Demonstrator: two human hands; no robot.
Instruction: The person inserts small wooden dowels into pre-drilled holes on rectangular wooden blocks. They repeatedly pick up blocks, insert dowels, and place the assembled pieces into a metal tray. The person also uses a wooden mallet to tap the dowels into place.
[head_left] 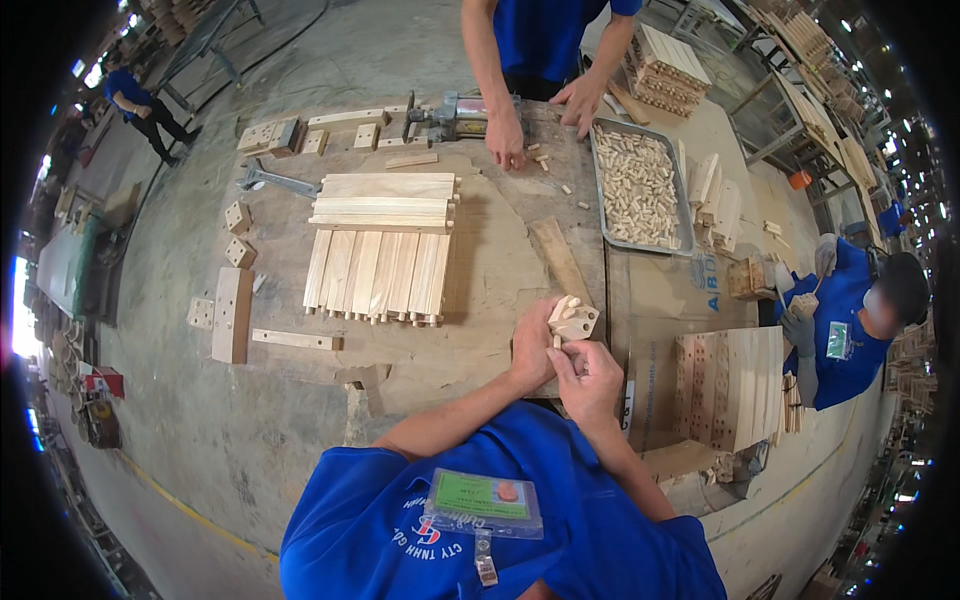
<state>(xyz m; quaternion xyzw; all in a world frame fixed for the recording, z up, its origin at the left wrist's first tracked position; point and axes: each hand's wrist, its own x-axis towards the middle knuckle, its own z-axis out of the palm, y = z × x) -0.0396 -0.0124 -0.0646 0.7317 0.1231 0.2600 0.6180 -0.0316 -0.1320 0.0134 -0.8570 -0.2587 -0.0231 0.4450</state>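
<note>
My left hand point(535, 345) grips a small pale wooden block point(578, 322) with short dowel pegs sticking out of it, held just above the near edge of the workbench point(490, 270). My right hand point(588, 378) is right below it, fingers pinched at the block's lower side; whether it holds a peg I cannot tell. Both forearms come up from my blue shirt at the bottom. Beyond my hands a row of light wooden slats point(378, 275) lies side by side with pegs in their near ends, and more slats point(385, 198) are stacked behind them.
A metal tray point(683, 215) full of wooden dowel pegs sits at the right. A person in blue across the bench rests both hands near loose pegs and a metal tool point(455, 115). Another seated person at right handles blocks. Drilled boards point(730, 385) stand stacked near right; small blocks lie at left.
</note>
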